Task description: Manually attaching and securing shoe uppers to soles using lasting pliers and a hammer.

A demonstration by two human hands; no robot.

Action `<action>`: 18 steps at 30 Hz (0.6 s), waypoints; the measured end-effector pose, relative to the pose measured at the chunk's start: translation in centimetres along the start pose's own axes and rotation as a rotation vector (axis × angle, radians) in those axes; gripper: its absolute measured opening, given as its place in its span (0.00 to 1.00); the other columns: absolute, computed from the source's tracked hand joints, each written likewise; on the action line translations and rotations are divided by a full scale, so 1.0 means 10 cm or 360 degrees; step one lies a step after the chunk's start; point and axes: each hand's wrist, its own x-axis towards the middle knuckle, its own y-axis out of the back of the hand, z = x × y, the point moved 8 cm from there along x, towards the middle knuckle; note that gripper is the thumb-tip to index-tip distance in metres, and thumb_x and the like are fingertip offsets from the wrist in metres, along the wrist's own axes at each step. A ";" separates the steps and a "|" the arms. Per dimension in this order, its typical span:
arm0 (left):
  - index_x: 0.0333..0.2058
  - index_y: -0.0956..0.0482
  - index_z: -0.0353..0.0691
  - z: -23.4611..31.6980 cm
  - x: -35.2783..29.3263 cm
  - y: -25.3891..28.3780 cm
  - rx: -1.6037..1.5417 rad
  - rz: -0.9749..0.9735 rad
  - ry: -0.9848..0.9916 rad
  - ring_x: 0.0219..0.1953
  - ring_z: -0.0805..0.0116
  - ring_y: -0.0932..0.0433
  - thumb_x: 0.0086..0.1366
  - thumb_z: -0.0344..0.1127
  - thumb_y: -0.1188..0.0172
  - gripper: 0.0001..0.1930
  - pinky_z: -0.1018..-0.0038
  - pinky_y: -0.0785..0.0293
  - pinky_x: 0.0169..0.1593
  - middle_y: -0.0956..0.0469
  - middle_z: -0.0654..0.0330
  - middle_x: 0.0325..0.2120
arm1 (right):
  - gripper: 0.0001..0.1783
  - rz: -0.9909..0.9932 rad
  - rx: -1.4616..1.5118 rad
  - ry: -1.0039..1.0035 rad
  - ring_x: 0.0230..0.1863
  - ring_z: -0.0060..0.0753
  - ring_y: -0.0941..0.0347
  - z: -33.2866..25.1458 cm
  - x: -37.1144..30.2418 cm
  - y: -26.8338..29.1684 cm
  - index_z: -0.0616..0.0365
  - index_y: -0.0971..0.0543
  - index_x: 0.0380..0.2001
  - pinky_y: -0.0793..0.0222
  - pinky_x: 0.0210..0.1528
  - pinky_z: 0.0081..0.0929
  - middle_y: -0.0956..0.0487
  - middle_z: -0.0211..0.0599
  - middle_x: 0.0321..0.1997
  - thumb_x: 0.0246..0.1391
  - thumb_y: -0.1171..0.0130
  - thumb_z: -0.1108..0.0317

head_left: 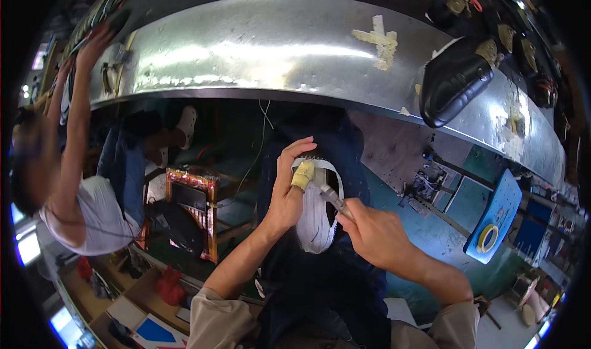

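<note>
Evidently clasping the left edge of an oblong white shoe piece (314, 229) with the nearer left hand (287, 198), lengthwise away from the body above a dark-clothed lap (301, 278); clenching a grey metal tool (333, 197) in the right hand (375, 231), slanted leftward over its right edge.

No words, labels, brands, numbers or signs can be read.
</note>
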 end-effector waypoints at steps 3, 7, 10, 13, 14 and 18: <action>0.64 0.31 0.37 0.02 0.00 -0.08 -0.0105 -0.0055 -0.0026 0.69 0.55 0.39 0.67 0.24 0.53 0.25 0.64 0.48 0.73 0.34 0.48 0.66 | 0.10 0.0534 0.0230 -0.0018 0.23 0.50 0.21 0.06 0.10 0.08 0.58 0.29 0.39 0.29 0.23 0.41 0.20 0.46 0.22 0.67 0.41 0.64; 0.66 0.33 0.36 -0.02 -0.18 0.06 0.0096 0.0249 0.0348 0.62 0.50 0.27 0.66 0.19 0.50 0.29 0.66 0.34 0.66 0.28 0.45 0.61 | 0.10 -0.0006 -0.0115 0.0026 0.22 0.52 0.22 0.25 0.25 -0.14 0.59 0.30 0.39 0.28 0.25 0.46 0.22 0.44 0.20 0.69 0.45 0.63; 0.71 0.39 0.35 0.12 -0.15 0.32 0.0579 -0.0156 0.0209 0.62 0.46 0.25 0.62 0.16 0.47 0.36 0.63 0.29 0.64 0.28 0.41 0.63 | 0.08 -0.0167 -0.0122 0.0218 0.27 0.47 0.21 0.17 0.07 -0.11 0.58 0.29 0.39 0.26 0.28 0.44 0.24 0.39 0.22 0.65 0.44 0.66; 0.72 0.42 0.35 0.23 -0.03 0.25 0.0576 -0.0530 0.0170 0.69 0.43 0.32 0.57 0.15 0.46 0.41 0.61 0.31 0.68 0.34 0.40 0.68 | 0.09 -0.0217 -0.0593 0.0510 0.33 0.39 0.21 -0.12 0.01 -0.13 0.57 0.27 0.37 0.24 0.30 0.37 0.24 0.34 0.25 0.53 0.41 0.69; 0.72 0.42 0.35 0.25 -0.01 0.17 0.0590 -0.0574 0.0086 0.70 0.44 0.34 0.56 0.14 0.47 0.42 0.62 0.32 0.68 0.36 0.41 0.69 | 0.08 -0.0311 -0.0736 0.0695 0.32 0.36 0.20 -0.24 -0.02 -0.27 0.58 0.27 0.35 0.24 0.30 0.35 0.24 0.33 0.25 0.51 0.40 0.70; 0.75 0.45 0.41 0.12 -0.10 0.12 0.0092 -0.0589 0.0466 0.73 0.51 0.37 0.64 0.17 0.56 0.38 0.63 0.27 0.65 0.45 0.51 0.75 | 0.06 -0.0465 -0.0867 0.0762 0.28 0.33 0.19 -0.29 -0.06 -0.36 0.58 0.26 0.30 0.23 0.29 0.30 0.22 0.35 0.23 0.48 0.40 0.72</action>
